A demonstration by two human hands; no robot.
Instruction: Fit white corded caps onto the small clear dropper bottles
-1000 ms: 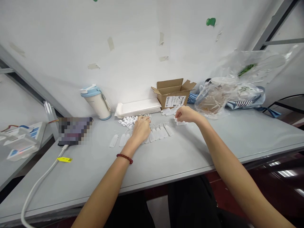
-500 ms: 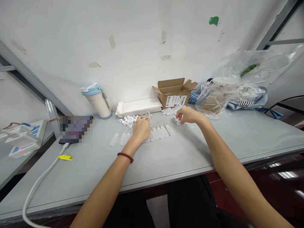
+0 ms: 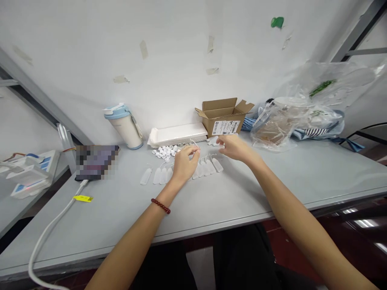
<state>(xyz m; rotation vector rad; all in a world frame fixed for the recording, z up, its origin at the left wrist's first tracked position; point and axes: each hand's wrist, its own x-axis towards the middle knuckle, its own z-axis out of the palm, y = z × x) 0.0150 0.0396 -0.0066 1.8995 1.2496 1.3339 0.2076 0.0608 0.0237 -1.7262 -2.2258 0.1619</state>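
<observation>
My left hand (image 3: 185,163) is raised a little above the grey table (image 3: 211,197), its fingers pinched on a thin white piece (image 3: 193,143) that sticks up from them. Under and around it lies a row of small flat white bottles (image 3: 208,167), some hidden by the hand. A heap of small white caps (image 3: 165,152) sits just beyond, to the left. My right hand (image 3: 234,147) hovers near it, fingers curled around a small white bottle, close to a few loose bottles (image 3: 213,140) by the box.
Along the wall stand a blue-lidded tumbler (image 3: 123,125), a stack of white trays (image 3: 178,134), an open cardboard box (image 3: 225,117) and clear plastic bags (image 3: 299,110). A blurred dark device (image 3: 95,161) with a white cable (image 3: 51,229) lies at the left.
My left hand has lifted off the cap heap with a thin white piece pinched in it. My right hand has risen from the table and moved left toward it.
</observation>
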